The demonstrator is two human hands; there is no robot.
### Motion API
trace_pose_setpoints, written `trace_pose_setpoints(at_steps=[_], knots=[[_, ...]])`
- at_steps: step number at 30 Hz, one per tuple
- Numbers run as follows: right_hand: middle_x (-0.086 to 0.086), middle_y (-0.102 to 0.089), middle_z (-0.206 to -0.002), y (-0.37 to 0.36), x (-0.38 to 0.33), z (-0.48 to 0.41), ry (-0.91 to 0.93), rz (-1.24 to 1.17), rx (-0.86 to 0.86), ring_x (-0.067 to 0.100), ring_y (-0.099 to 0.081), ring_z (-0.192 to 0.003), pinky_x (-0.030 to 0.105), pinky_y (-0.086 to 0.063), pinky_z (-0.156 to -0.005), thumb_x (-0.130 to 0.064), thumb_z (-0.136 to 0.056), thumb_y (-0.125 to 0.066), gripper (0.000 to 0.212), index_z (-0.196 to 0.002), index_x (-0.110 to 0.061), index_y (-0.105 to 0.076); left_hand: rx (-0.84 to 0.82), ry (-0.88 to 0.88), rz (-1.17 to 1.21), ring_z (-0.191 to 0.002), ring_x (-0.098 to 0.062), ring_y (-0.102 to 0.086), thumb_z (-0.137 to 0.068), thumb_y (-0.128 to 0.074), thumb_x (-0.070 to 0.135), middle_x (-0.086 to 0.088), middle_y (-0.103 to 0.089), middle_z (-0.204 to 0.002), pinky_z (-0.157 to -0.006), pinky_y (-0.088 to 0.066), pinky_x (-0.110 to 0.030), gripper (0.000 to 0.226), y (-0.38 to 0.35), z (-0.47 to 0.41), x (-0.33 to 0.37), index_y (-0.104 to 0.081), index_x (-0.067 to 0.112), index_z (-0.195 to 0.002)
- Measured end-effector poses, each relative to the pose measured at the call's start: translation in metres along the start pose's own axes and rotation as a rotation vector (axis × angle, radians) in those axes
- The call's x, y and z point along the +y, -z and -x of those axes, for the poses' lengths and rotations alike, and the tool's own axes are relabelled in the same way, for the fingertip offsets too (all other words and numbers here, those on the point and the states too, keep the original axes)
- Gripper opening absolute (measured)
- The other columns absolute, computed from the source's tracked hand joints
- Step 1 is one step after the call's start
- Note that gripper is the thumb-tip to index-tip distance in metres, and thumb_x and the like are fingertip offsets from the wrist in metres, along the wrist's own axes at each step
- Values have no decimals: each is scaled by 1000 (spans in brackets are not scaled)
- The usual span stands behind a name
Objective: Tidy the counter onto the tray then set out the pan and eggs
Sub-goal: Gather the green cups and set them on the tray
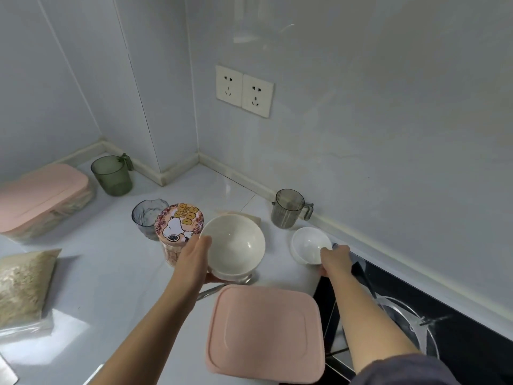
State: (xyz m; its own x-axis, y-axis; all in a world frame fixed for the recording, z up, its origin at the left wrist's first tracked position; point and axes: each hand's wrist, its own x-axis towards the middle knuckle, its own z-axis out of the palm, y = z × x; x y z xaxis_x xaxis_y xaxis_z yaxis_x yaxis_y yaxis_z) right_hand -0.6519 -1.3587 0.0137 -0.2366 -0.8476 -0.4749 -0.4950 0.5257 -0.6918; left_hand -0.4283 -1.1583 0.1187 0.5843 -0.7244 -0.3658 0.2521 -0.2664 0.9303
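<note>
While the left hand (194,257) grips the large white bowl (236,243) by its near-left side, the right hand (334,259) holds the small white bowl (308,243) at its rim.

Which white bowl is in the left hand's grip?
The larger bowl, next to the dog-print jar lid; the left hand holds its near rim. The smaller bowl, by the stove, is in the right hand.

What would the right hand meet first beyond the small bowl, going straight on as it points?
Probably the grey handled cup by the wall, behind the small bowl the right hand grips; depth unclear.
</note>
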Motion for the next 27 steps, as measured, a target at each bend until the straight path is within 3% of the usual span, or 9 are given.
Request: trace_pose_setpoints(at_steps=[2,6,11,15,19,24,27], knots=[[17,-53,-112,-4,6,-10,-29,14,-19,28,-56,-72,51,-60,-66,-10,-84,-49,53,-136,-9,-37,31,35,-15,-99,-34,-59,-98,-36,24,-13,-54,-115,-56,-58,-36,23,2,4,-9,-54,19,-113],[21,-50,-126,-11,19,-25,-76,-50,-57,32,-61,-73,48,-60,-66,-4,-85,-45,61,-144,-14,-31,68,61,15,-100,-36,-60,-98,-38,25,-11,-55,-117,-58,-58,-39,25,4,11,-21,-57,25,-113],[21,-51,-117,-14,23,-40,-121,-182,-101,45,-65,-85,53,-59,-70,7,-83,-41,54,-135,-9,-42,98,55,20,-101,-34,-59,-95,-41,29,-9,-55,-118,-51,-56,-32,30,5,15,-30,-57,21,-119],[17,-47,-133,-5,16,-17,-80,-263,-143,46,-61,-101,37,-59,-50,6,-86,-38,55,-138,-11,-43,112,47,20,-99,-32,-58,-99,-37,22,-6,-54,-113,-48,-55,-32,26,2,17,-34,-57,21,-117],[17,-55,-119,16,-9,28,98,-276,-202,32,-66,-76,29,-56,-49,1,-89,-37,41,-128,-8,-48,111,40,26,-96,-28,-58,-100,-38,24,-6,-55,-113,-47,-54,-32,26,3,20,-33,-58,21,-117],[16,-59,-87,47,-46,102,275,-231,-311,23,-56,-54,27,-47,-44,-7,-94,-35,28,-115,-11,-54,59,6,47,-94,-25,-58,-102,-37,27,-2,-55,-110,-47,-55,-34,27,6,29,-28,-56,22,-119],[16,-58,-82,55,-59,150,342,-189,-421,21,-52,-47,27,-42,-42,-13,-97,-38,25,-111,-11,-58,29,4,3,-100,-28,-55,-101,-38,30,-7,-52,-117,-54,-58,-42,26,10,31,-27,-55,20,-118]])
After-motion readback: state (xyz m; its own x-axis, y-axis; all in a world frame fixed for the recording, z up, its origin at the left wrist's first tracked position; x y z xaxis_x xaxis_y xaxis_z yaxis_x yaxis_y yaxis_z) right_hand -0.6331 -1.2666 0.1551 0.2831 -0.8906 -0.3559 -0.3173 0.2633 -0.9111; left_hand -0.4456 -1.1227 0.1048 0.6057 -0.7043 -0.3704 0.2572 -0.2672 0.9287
